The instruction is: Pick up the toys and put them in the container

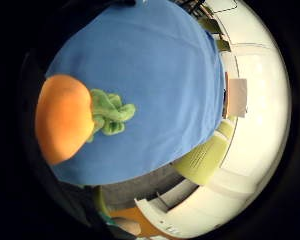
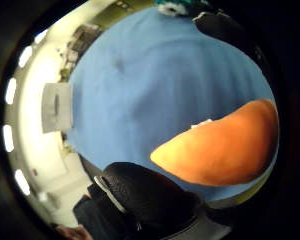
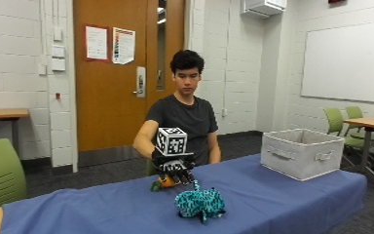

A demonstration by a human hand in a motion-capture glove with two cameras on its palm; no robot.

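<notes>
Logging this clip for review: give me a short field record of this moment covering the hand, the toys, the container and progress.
surface: table under a blue cloth
right hand: gloved, fingers pointing down onto the orange plush carrot
grip: curled fingers on the carrot, which fills much of both palm views
carrot: orange body with green leafy top, at the table's far edge in front of the person
other toy: teal spotted plush animal, standing on the cloth, untouched
container: white fabric bin, on the table end away from the toys
progress: no toy seen in the bin yet

The two paper sheets (image 3: 110, 44) on the wooden door (image 3: 119, 73) carry print too small to read.
</notes>
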